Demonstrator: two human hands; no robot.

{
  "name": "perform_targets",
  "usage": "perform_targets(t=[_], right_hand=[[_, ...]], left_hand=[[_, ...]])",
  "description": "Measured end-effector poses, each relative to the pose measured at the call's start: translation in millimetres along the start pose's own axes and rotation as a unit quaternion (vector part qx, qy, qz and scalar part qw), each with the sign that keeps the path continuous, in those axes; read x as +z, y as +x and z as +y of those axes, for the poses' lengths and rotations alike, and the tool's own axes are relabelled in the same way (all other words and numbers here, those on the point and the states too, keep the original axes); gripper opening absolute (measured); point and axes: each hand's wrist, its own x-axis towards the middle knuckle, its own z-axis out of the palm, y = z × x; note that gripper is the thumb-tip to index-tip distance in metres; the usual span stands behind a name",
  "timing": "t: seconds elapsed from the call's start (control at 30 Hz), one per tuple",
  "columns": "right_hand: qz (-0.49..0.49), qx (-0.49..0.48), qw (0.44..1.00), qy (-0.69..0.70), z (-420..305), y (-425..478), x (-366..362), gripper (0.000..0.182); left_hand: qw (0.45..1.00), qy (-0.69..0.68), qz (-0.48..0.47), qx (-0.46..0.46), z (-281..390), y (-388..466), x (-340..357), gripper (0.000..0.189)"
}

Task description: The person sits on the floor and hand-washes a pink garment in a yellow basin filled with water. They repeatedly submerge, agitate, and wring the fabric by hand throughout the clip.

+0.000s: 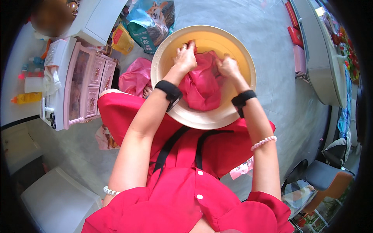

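Observation:
A round cream basin point(201, 123) with a yellowish inside holds water and a wet pink cloth point(204, 90). My left hand point(186, 56) is over the basin's far left part, its fingers around a small bunched dark red piece of fabric point(195, 50). At the cloth's right edge, my right hand point(229, 67) appears to pinch the fabric between thumb and fingers; its fingertips are blurred. The cloth lies crumpled between both hands, heaped towards the near side. Black bands circle both wrists.
Left of the basin lies shiny pink fabric point(135, 74) beside a foot. Behind it are a dog-food bag point(147, 35) and a yellow pouch point(122, 39). A pink drawer cabinet point(94, 72) stands left, a grey-white cabinet point(319, 52) right, and a chair point(320, 177) lower right.

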Motion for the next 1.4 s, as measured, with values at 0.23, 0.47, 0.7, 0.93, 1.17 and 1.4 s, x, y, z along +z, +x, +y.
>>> perform_targets(t=[0.23,0.47,0.7,0.93,1.17,1.4], right_hand=[[-0.110,-0.060,0.992,0.003,-28.0,2.6,20.4,0.041],[-0.185,0.074,0.774,0.601,-35.0,3.4,40.7,0.034],[-0.242,0.095,0.613,0.746,-44.9,-36.3,-10.1,0.022],[-0.214,0.071,0.605,0.764,-54.5,-46.4,-15.2,0.015],[-0.130,0.071,0.673,0.724,-41.0,-44.3,-1.7,0.017],[-0.110,0.085,0.757,0.638,-48.8,-54.4,-27.4,0.033]], left_hand=[[0.983,0.069,-0.071,-0.153,-16.5,25.8,40.6,0.078],[0.969,-0.227,-0.040,-0.086,-2.1,-1.9,43.7,0.025],[0.947,-0.242,0.170,0.125,46.6,-87.6,27.8,0.028],[0.955,-0.179,0.210,0.107,61.1,-98.0,17.8,0.033],[0.966,-0.131,0.204,0.089,62.0,-97.1,17.4,0.037],[0.972,-0.225,0.057,0.026,17.2,-70.7,4.0,0.048]])
